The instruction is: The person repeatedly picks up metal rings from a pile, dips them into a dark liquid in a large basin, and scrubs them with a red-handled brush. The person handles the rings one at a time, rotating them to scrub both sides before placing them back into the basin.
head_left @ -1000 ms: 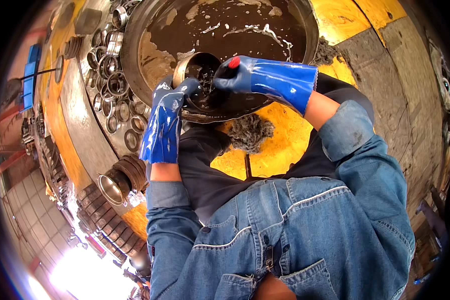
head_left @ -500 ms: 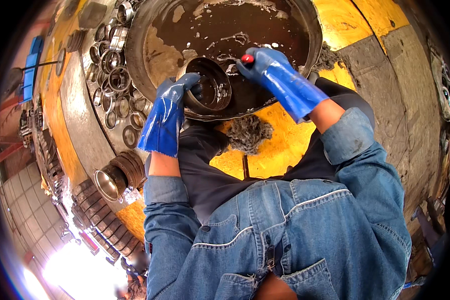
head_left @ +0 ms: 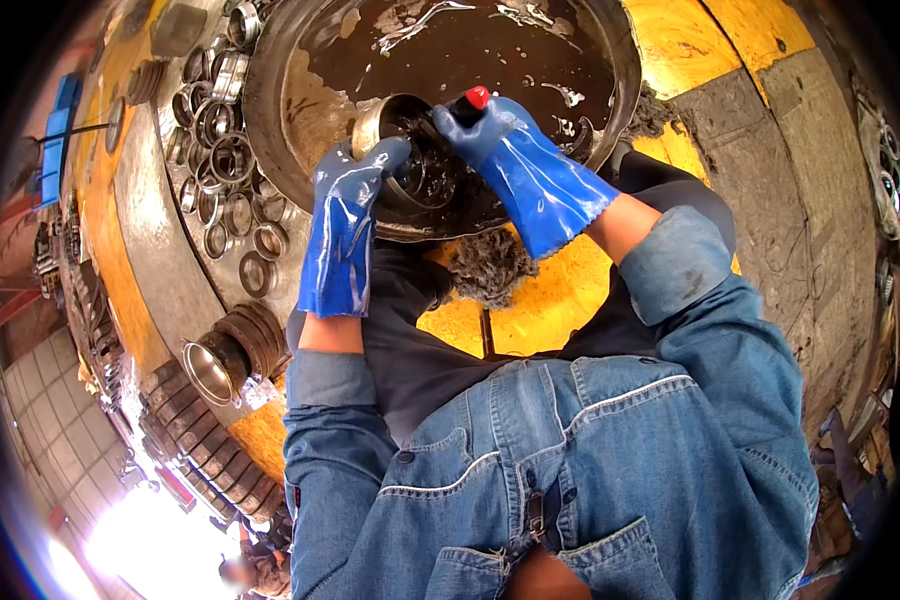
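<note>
Ring (head_left: 367, 126) was clamped on its left by left hand (head_left: 352, 178); red handle (head_left: 478, 97) was gripped in right hand (head_left: 490, 132). Ring was judged heavy, stiff, slippery; best held by rim (head_left: 378, 112).

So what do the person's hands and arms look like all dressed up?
The left hand and right hand wear long, shiny blue gloves, duller and greyer toward the fingers, with zigzag edges. The sleeves are blue denim, with paler turned-back cuffs. Bare forearm shows between.

Basin (head_left: 310, 112) top cut off; red-tipped handle (head_left: 477, 98) mostly hidden by right hand (head_left: 490, 132)
</note>
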